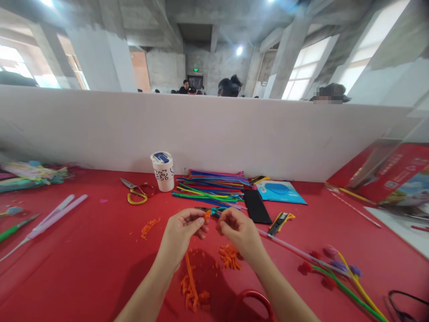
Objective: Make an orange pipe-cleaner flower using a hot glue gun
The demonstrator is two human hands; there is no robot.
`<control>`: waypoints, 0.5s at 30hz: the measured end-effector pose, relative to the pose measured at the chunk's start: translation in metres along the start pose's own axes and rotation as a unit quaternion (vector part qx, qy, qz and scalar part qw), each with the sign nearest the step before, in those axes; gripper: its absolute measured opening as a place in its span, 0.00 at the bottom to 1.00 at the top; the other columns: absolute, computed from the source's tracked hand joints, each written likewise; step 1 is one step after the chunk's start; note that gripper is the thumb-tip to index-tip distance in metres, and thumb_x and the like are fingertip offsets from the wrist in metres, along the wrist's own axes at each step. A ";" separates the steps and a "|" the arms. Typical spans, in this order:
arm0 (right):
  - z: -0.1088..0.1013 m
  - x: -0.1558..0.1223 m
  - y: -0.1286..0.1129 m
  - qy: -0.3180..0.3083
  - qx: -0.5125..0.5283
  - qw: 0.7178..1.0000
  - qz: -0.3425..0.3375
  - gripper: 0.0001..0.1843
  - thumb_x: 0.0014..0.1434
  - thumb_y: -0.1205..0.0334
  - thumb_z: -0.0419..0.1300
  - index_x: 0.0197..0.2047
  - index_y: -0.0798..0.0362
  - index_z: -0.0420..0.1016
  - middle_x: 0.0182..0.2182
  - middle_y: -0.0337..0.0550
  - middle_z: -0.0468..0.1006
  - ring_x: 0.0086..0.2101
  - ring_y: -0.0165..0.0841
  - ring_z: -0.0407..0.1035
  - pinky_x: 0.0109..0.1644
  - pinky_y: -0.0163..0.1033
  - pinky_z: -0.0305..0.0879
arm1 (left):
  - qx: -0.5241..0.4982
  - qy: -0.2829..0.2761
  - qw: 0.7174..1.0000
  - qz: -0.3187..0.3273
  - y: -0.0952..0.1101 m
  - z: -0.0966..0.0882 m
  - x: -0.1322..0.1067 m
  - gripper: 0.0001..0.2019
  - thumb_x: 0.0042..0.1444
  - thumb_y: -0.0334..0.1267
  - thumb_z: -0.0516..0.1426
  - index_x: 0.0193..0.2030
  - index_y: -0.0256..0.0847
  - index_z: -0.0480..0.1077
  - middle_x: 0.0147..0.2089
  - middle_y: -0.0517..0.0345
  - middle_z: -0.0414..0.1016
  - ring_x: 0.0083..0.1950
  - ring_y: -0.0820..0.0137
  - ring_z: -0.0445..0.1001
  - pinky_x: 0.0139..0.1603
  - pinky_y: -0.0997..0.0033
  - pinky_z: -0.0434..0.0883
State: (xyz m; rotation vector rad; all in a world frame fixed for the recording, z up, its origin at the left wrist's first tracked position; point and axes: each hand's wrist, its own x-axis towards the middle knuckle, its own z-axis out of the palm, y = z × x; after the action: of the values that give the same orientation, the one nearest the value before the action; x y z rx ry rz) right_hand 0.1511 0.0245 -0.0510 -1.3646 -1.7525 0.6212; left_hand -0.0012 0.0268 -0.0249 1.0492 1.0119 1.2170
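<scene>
Step in hand, it appears: fingertip work on a small orange piece [207, 215], pinched in the left hand [185, 226] above the middle of the red table [97, 264]. The right hand [240, 231], just beside it, has fingertips drawn together; whether they grip anything cannot be told. The next move seems to call for a light, steady pinch. Nearer: orange clippings [229, 258]. Farther: coloured stems [211, 184], a white cup [164, 178], a pale partition [214, 134]; beyond, a concrete hall [231, 60].

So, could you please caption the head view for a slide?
Left hand pinches an orange piece beside right hand, above red table.
</scene>
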 end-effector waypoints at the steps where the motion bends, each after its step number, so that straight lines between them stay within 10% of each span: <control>1: -0.006 -0.002 -0.006 0.000 0.046 0.999 0.006 0.03 0.53 0.67 0.46 0.30 0.51 0.59 0.23 0.38 0.72 0.24 0.28 0.67 0.29 0.33 0.64 | 0.002 -0.003 1.000 -0.002 0.000 0.001 -0.001 0.05 0.44 0.30 0.59 0.30 0.34 0.71 0.22 0.59 0.74 0.23 0.73 0.71 0.22 0.76 0.68; 6: -0.019 -0.009 -0.026 0.014 0.286 0.955 0.075 0.04 0.49 0.62 0.56 0.27 0.53 0.66 0.23 0.36 0.70 0.25 0.28 0.65 0.31 0.33 0.63 | 0.024 -0.011 1.000 -0.005 0.000 0.008 -0.005 0.05 0.43 0.31 0.59 0.30 0.36 0.72 0.22 0.59 0.75 0.23 0.73 0.71 0.22 0.76 0.67; 15: -0.013 -0.005 -0.020 0.026 0.291 0.948 0.128 0.06 0.46 0.60 0.59 0.24 0.54 0.69 0.19 0.33 0.66 0.21 0.25 0.55 0.25 0.31 0.53 | 0.045 -0.027 0.999 -0.003 -0.003 0.014 -0.009 0.04 0.44 0.31 0.58 0.29 0.36 0.72 0.21 0.61 0.73 0.22 0.74 0.70 0.22 0.77 0.68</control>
State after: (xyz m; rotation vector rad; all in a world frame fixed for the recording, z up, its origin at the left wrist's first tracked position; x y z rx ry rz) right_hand 0.1513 0.0127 -0.0297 -1.1702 -1.2110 1.1302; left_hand 0.0121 0.0169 -0.0243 1.1428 1.0351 1.1403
